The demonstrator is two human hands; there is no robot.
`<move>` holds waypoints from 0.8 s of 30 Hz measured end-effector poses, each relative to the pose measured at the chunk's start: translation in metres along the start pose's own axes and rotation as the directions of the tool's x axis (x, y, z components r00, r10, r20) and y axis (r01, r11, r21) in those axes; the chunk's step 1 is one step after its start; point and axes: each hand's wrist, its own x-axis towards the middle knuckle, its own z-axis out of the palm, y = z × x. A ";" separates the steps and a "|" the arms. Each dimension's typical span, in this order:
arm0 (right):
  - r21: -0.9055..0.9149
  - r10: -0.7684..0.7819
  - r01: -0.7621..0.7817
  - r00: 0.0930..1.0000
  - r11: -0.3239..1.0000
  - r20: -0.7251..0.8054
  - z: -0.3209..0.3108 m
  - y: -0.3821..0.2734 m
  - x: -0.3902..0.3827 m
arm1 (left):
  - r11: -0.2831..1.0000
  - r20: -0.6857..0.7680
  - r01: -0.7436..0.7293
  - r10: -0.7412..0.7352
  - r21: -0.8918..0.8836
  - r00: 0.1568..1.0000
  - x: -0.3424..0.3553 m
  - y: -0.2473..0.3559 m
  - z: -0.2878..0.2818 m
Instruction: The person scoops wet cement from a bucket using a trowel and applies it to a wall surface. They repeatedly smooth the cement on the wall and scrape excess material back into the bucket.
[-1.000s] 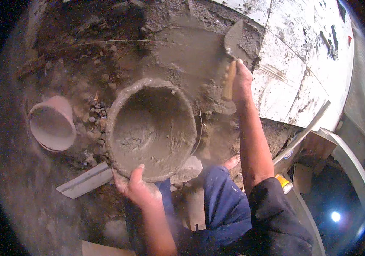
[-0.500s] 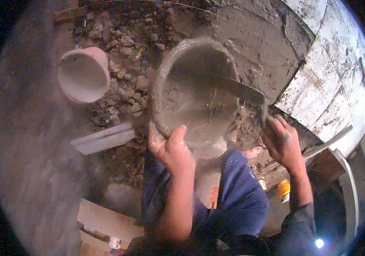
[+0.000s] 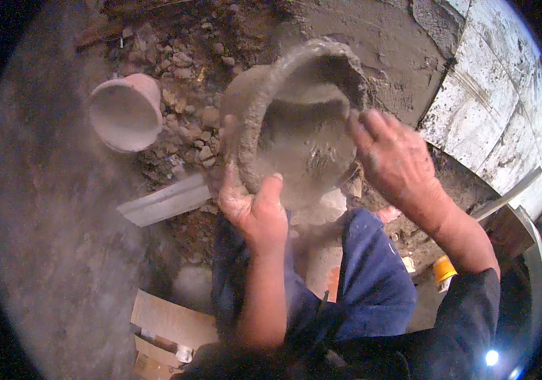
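A mortar-caked bucket (image 3: 250,136) is held tilted in front of me, its mouth turned toward me. Wet grey mortar (image 3: 306,139) lies inside it. My left hand (image 3: 255,206) grips the near left of the rim, thumb over the edge and fingers underneath. At the right side of the rim, my right hand (image 3: 394,149) is closed round the trowel's handle, its fingers blurred. The trowel's blade reaches into the bucket and can hardly be told from the mortar there.
Left of the bucket a second, pinkish bucket (image 3: 147,104) lies tipped among rubble (image 3: 182,60). Nearer are a pale board (image 3: 166,199) and a cardboard box (image 3: 173,316). Wet mortar (image 3: 385,50) meets stained white tiles (image 3: 483,95) at right. A yellow container (image 3: 443,270) stands beyond my knee.
My right hand has moved up and left with the trowel, from outside the bucket to its rim. The bucket has tilted further, showing more of its outer left wall.
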 end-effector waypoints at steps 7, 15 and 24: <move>-0.109 -0.065 0.073 0.995 0.991 0.079 0.026 0.013 -0.044 | 0.915 0.238 -0.217 0.140 0.340 0.961 -0.002 0.000 0.003; 0.002 0.172 -0.176 0.963 0.984 0.207 0.044 -0.029 -0.055 | 0.744 0.581 -0.594 0.350 0.305 0.735 -0.006 0.029 0.008; 0.876 -0.199 -0.227 0.921 0.425 0.334 0.046 -0.016 -0.045 | 0.930 0.441 -0.342 0.253 0.133 0.861 0.002 0.036 -0.002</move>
